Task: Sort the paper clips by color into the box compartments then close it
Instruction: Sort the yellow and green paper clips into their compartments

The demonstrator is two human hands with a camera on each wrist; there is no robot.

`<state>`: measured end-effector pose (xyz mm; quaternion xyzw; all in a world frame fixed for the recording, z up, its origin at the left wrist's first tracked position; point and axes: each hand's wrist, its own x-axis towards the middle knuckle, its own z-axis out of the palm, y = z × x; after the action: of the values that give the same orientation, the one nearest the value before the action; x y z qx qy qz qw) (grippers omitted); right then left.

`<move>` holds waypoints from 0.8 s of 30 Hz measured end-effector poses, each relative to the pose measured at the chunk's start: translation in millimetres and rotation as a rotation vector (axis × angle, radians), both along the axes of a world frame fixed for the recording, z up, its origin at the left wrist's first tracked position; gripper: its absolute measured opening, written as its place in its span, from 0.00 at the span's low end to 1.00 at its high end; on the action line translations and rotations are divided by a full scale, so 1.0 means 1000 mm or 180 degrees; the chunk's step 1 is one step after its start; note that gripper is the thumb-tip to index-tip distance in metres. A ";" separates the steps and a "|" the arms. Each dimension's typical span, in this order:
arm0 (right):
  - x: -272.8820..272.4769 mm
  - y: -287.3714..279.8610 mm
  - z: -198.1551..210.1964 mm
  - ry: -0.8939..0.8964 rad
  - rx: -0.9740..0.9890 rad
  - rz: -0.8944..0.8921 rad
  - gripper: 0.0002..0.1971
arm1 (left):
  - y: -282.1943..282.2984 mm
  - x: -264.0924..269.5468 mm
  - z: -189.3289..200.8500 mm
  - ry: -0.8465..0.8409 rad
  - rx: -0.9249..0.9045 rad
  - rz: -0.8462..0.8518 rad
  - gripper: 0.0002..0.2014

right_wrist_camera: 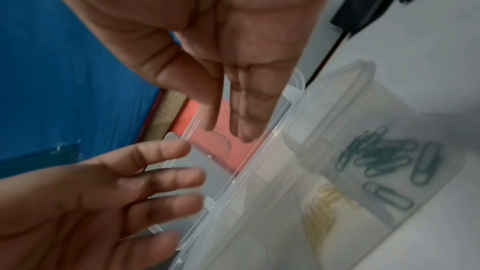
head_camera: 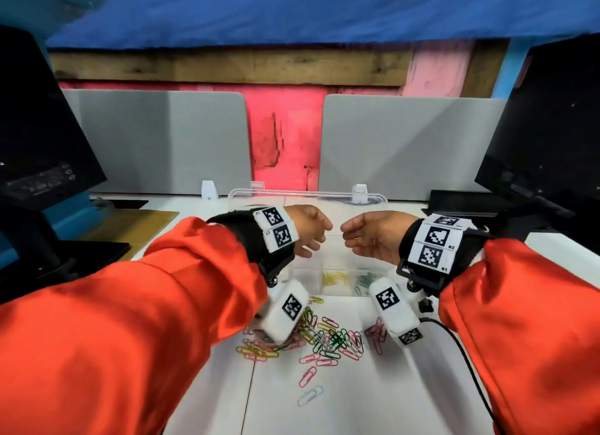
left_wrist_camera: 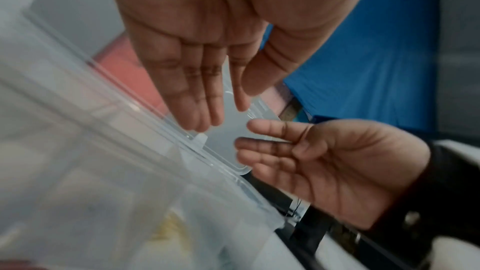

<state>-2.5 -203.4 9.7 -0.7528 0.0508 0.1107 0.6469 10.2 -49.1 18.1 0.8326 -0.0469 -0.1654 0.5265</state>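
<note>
Wide white desk (head_camera: pixel 373 386) under both arms, and on it the clear compartment box (head_camera: pixel 311 272), sitting right beneath the two hands with its lid (head_camera: pixel 308 196) raised just beyond the fingertips. Left hand (head_camera: pixel 308 228) hovers over the box, fingers straight and relaxed, holding nothing. Right hand (head_camera: pixel 373 235) faces it, fingertips near but apart, fingers loosely extended, also holding nothing. Nearer the person than the hands, by the wrists, lies the loose pile of paper clips (head_camera: pixel 324 340), pink, green, yellow and white mixed. Inside the box, below the right hand, sit the green clips (right_wrist_camera: pixel 384 155), and in the neighbouring compartment the yellow clips (right_wrist_camera: pixel 324 208).
</note>
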 end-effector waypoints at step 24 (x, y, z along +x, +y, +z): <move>-0.040 0.047 -0.051 -0.0346 -0.4066 0.1889 0.14 | 0.071 -0.058 -0.061 -0.0541 0.3107 -0.1779 0.09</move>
<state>-42.6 -156.8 -41.1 -0.9717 -0.1340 0.1932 0.0227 -48.2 22.0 -42.6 0.9457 -0.2258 -0.2334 0.0113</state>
